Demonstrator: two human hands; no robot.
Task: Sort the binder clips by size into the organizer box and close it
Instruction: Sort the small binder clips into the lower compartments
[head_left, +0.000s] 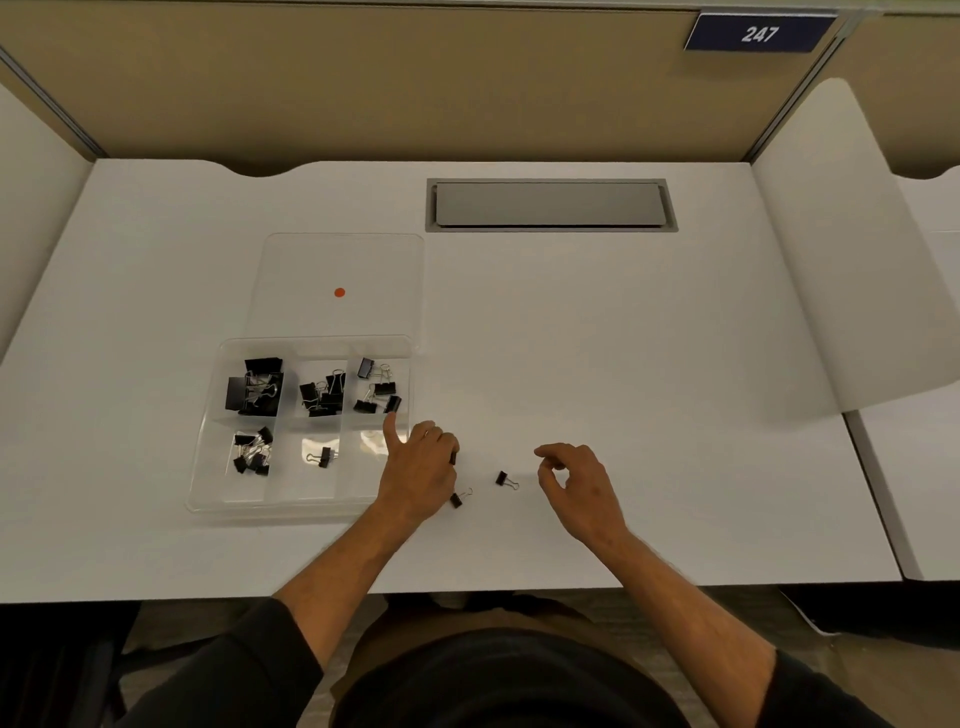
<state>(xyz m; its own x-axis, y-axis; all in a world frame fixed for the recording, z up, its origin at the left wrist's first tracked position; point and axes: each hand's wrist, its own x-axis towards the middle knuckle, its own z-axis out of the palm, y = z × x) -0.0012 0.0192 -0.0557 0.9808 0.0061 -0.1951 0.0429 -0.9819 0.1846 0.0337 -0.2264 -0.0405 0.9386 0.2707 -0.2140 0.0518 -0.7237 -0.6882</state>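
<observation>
Two small clips (506, 479) lie on the table (623, 338) at lower middle, waiting for the box (208, 467); left hand (423, 467) grips one, right hand (576, 480) hangs loose, holding nothing

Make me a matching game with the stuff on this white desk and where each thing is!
Things:
1. Clear plastic lid with an orange dot
2. Biggest black binder clips
3. Blue sign reading 247
4. Small black binder clip with wire handles

Places:
A. on the partition wall
B. loose between the hands
C. far-left compartment
D. lying open behind the box

Pairs: 1-D, 2-C, 3-A, 4-B
</observation>
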